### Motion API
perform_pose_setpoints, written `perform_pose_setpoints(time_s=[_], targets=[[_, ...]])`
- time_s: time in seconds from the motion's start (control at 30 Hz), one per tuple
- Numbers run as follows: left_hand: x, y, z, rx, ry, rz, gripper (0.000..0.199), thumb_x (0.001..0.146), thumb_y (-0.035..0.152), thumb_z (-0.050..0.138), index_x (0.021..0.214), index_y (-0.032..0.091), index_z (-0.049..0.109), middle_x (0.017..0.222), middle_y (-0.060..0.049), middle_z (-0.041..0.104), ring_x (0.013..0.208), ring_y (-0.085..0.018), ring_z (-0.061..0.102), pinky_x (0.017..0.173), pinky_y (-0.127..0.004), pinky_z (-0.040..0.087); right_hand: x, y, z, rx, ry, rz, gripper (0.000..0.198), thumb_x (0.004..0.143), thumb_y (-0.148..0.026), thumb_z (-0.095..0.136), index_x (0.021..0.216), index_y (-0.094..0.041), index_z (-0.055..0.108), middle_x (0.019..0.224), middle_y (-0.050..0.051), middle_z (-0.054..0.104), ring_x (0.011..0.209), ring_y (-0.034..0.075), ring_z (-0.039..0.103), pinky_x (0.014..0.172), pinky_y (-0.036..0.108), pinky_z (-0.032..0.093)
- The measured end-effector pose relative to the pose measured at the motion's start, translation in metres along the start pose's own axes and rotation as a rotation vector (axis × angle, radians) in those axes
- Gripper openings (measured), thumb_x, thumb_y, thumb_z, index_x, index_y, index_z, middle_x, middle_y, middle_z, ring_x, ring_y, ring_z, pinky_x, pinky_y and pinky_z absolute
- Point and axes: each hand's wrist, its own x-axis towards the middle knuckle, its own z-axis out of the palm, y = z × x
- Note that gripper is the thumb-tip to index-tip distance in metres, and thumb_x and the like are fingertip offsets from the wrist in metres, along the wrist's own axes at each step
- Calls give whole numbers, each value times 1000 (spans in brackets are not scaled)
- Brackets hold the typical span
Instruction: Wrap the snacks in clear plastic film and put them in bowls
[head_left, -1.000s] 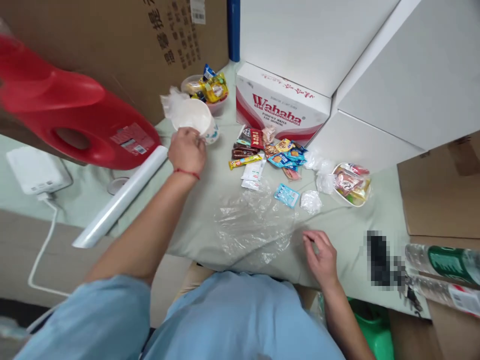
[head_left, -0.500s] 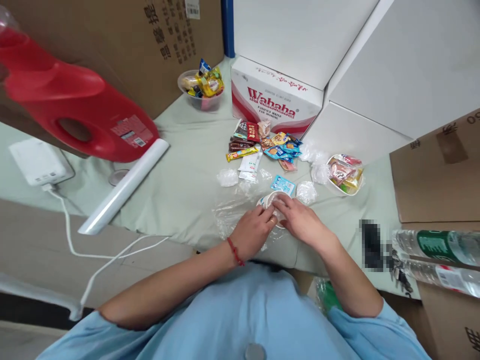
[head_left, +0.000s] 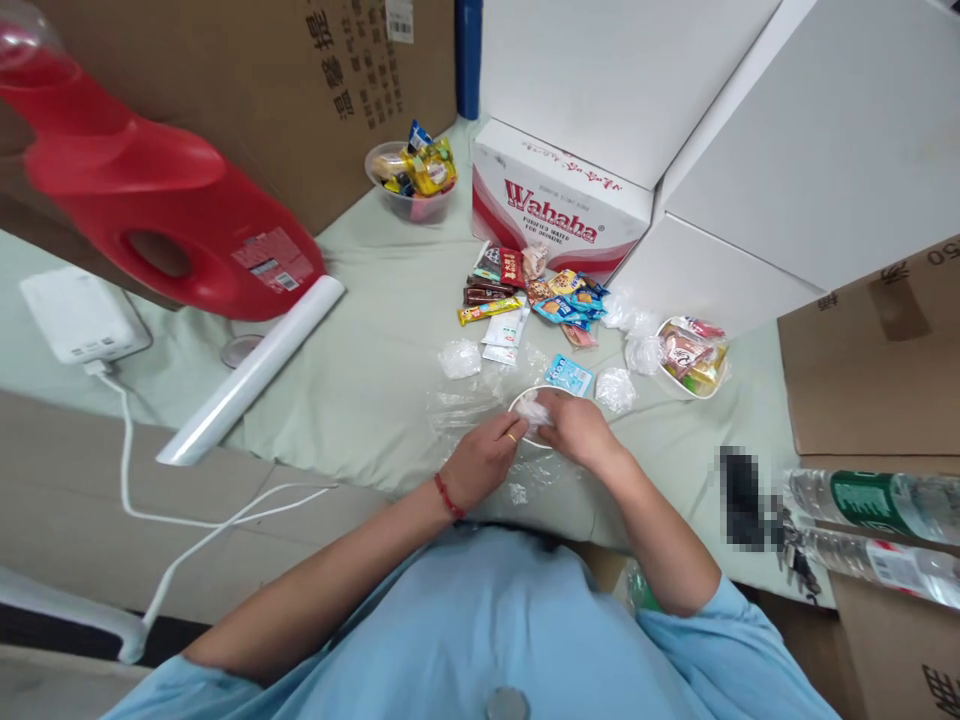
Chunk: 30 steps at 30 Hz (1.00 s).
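A white round bowl [head_left: 552,388] stands on the cloth close in front of me. My left hand [head_left: 484,458], with a ring and a red string bracelet, is closed with its fingertips at the bowl's left rim. Fingers curled, my right hand [head_left: 583,430] reaches into the bowl over crumpled white-clear plastic [head_left: 532,410]; its fingertips are partly hidden. Loose clear wrap [head_left: 459,405] lies left of the bowl. Behind it are a light blue packet [head_left: 568,374] and two balled clear plastic wads [head_left: 615,390], [head_left: 460,359].
Several wrapped snacks [head_left: 566,297] lie before a Wahaba carton [head_left: 559,205]. Filled snack bowls stand at right [head_left: 694,395] and back left [head_left: 412,207]. At left are a red jug [head_left: 225,250], a white roll [head_left: 251,370] and a corded white device [head_left: 82,315]; bottles [head_left: 885,505] lie right.
My right hand has moved down into the bowl, where crumpled plastic now shows. My left hand has shifted left to the rim. The whole view has shifted slightly.
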Motion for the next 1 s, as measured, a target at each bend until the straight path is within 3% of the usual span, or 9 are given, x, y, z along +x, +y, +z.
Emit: perform_pose_setpoints(time_s=[0.2,0.3,0.37,0.57,0.67,0.73,0.8,0.9,1.0], targets=[[2,2,-8,-137,54,38,54,99,9,44,151,24,41,113,-9,67,100,-18,67,86,-32,59,-44,24,-34,491,480,15,28,83,-36,67,105,-19,69,89,3,74,74,19,66,71,30,54],[7,6,-13,-133,-27,94,37,100,10,42,131,21,59,104,-8,66,90,-17,65,80,-28,56,-39,47,-61,388,877,181,48,83,-45,71,120,-16,66,102,9,73,88,24,69,83,38,56],[10,11,-17,-127,-103,145,29,100,10,39,109,19,66,98,-7,65,82,-15,62,75,-26,54,-20,71,-79,214,967,269,57,83,-47,71,130,-16,61,112,14,71,102,29,67,94,47,54],[8,24,-30,-180,-151,158,29,101,11,38,97,18,65,95,-7,64,79,-14,59,72,-24,50,-1,108,-103,25,759,313,92,78,-54,78,151,-10,44,147,27,52,133,38,53,105,57,48],[9,27,-32,-277,-144,90,27,103,15,39,101,19,66,100,-8,65,83,-14,63,75,-25,52,-45,74,-79,86,705,52,60,94,-50,64,146,-21,54,129,15,67,109,28,68,92,44,57],[14,31,-30,-344,-142,63,26,103,16,41,103,19,67,100,-8,65,84,-14,64,76,-25,53,-79,46,-52,119,454,-236,46,95,-46,67,137,-27,64,130,11,69,110,26,69,88,39,59],[20,38,-24,-415,-152,83,26,103,16,42,106,19,68,100,-8,66,86,-14,66,78,-25,55,-108,28,-25,93,324,-314,30,98,-36,65,127,-29,70,126,10,72,106,24,70,86,37,59],[28,49,-16,-497,-141,137,30,102,15,47,126,19,65,123,-13,66,102,-16,69,89,-28,59,-151,32,-4,117,347,-160,21,103,-27,56,109,-28,76,101,6,77,89,22,69,79,35,58],[27,48,-15,-484,-100,123,40,100,16,53,140,22,58,147,-16,56,118,-19,66,99,-33,59,-200,72,-20,206,393,126,21,100,-39,60,101,-28,77,98,6,77,89,23,71,80,36,58]])
